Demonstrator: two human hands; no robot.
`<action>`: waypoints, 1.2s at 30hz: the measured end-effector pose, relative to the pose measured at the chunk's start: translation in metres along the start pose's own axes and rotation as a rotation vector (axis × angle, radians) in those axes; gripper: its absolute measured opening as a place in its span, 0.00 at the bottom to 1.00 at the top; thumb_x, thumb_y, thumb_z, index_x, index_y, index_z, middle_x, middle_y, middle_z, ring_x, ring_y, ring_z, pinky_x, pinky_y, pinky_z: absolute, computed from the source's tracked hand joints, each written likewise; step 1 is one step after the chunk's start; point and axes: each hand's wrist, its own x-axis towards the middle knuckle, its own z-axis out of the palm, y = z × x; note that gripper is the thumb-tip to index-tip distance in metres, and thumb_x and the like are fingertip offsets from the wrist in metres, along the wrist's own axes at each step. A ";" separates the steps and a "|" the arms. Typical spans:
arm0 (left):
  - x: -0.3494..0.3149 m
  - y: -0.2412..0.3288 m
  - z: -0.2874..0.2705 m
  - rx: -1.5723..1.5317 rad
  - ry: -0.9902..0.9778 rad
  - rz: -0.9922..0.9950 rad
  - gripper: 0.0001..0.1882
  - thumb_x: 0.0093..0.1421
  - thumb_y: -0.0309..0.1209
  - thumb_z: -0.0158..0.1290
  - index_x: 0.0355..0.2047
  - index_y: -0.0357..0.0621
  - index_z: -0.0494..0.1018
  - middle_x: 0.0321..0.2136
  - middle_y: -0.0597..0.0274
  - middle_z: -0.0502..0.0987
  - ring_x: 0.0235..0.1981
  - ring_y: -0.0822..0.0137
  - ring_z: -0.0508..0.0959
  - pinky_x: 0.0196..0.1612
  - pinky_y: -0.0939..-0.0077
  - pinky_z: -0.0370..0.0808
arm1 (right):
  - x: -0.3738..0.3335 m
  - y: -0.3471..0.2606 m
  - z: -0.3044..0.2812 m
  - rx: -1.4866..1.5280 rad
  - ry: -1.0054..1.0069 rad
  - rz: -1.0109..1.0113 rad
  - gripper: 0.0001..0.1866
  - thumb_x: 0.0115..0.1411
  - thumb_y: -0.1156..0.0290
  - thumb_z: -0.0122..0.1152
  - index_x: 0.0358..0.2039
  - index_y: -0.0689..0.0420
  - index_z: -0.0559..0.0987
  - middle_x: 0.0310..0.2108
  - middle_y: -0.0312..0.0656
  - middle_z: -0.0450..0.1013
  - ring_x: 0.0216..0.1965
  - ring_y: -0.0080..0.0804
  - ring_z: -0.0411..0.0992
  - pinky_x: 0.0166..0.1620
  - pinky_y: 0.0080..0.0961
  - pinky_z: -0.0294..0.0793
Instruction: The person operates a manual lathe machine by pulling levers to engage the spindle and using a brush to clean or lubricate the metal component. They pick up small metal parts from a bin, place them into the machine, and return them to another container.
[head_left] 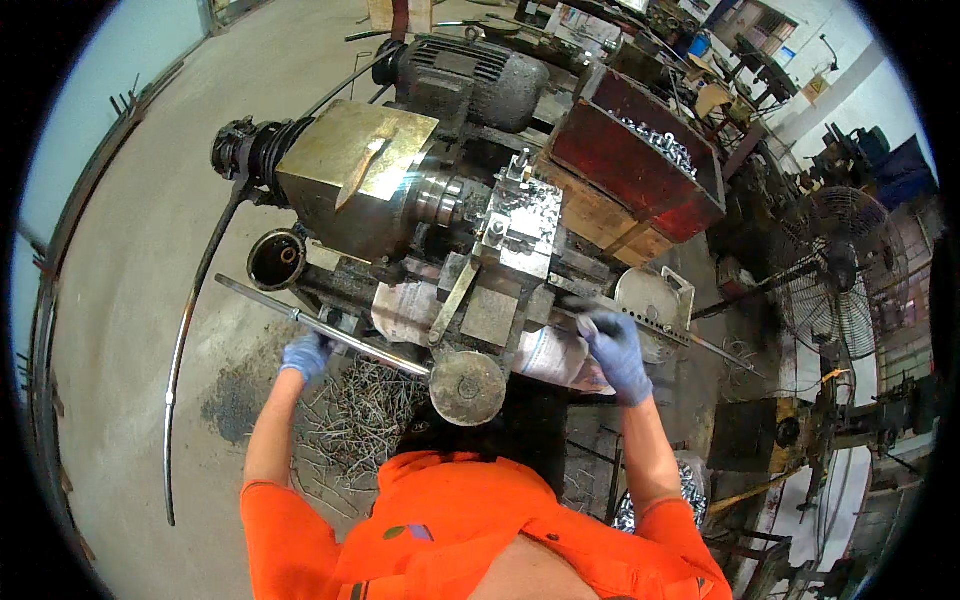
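A wood-coloured tool (362, 175) lies on the boxy head of the lathe (432, 200), which fills the middle of the frame. Below it, a long metal rod (340, 336) slants down from the left to a round disc (467, 388) — passing between the gloved left hand (306, 357) and the machine's body. That hand is curled, but what its fingers close on cannot be told. The gloved right hand (617, 355), right of centre, is bent beside the carriage's right side; blur hides whether it grips anything.

A dark motor (470, 82) sits at upper centre, a large fan (842, 265) at far right. At upper right, a red bin (625, 165) on a wooden crate (600, 212) holds shiny metal pieces (662, 145); more fill a container at lower right.

Thin metal strands (365, 410) heap on the grey floor (130, 290) — a pale wall (110, 70) rises at upper left.
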 end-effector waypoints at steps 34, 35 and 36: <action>-0.131 -0.173 -0.152 -0.305 0.616 -0.457 0.24 0.62 0.49 0.42 0.39 0.40 0.75 0.29 0.49 0.77 0.28 0.61 0.76 0.31 0.66 0.71 | 0.115 -0.095 0.069 -0.524 -0.138 -0.694 0.10 0.50 0.65 0.62 0.29 0.59 0.81 0.31 0.45 0.76 0.33 0.38 0.75 0.39 0.27 0.72; -0.132 -0.176 -0.144 -0.361 0.435 -0.585 0.26 0.62 0.51 0.41 0.38 0.40 0.75 0.29 0.47 0.77 0.29 0.57 0.77 0.31 0.64 0.71 | 0.119 -0.101 0.081 -0.694 -0.125 -0.633 0.15 0.50 0.57 0.61 0.29 0.57 0.81 0.35 0.47 0.75 0.38 0.41 0.73 0.42 0.31 0.71; -0.130 -0.161 -0.129 -0.225 0.607 -0.536 0.28 0.61 0.54 0.39 0.34 0.39 0.74 0.27 0.45 0.76 0.28 0.53 0.76 0.31 0.62 0.70 | 0.126 -0.105 0.090 -0.889 -0.140 -0.655 0.18 0.49 0.53 0.59 0.29 0.55 0.82 0.37 0.48 0.74 0.39 0.42 0.72 0.43 0.33 0.70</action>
